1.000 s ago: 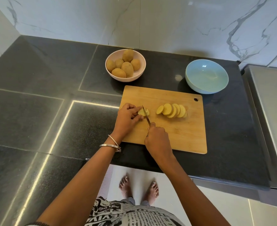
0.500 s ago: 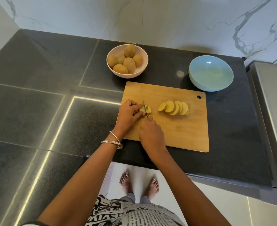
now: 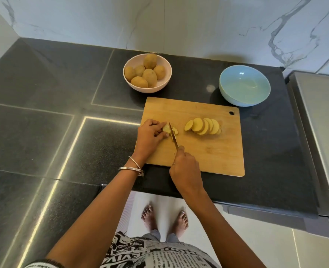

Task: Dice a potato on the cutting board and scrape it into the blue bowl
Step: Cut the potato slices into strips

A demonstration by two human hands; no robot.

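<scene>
Wooden cutting board (image 3: pixel 208 151) lying flat on a dark stone bench (image 3: pixel 43 132). Left hand (image 3: pixel 150 134), fingers curled, pinning a small potato piece (image 3: pixel 167 129) near the board's left edge. Right hand (image 3: pixel 185 171) grasping the handle of a knife (image 3: pixel 173 137), its blade set across the potato piece just beside the left fingertips. Row of overlapping potato slices (image 3: pixel 204 126) at mid-board, apart from the piece being cut. Blue bowl (image 3: pixel 244 86) on the bench beyond the board's far right corner, nothing inside. Pale pink bowl (image 3: pixel 147 88) beyond the far left corner, holding whole potatoes (image 3: pixel 149 77). Two bangles (image 3: pixel 132 168) on the left wrist.
</scene>
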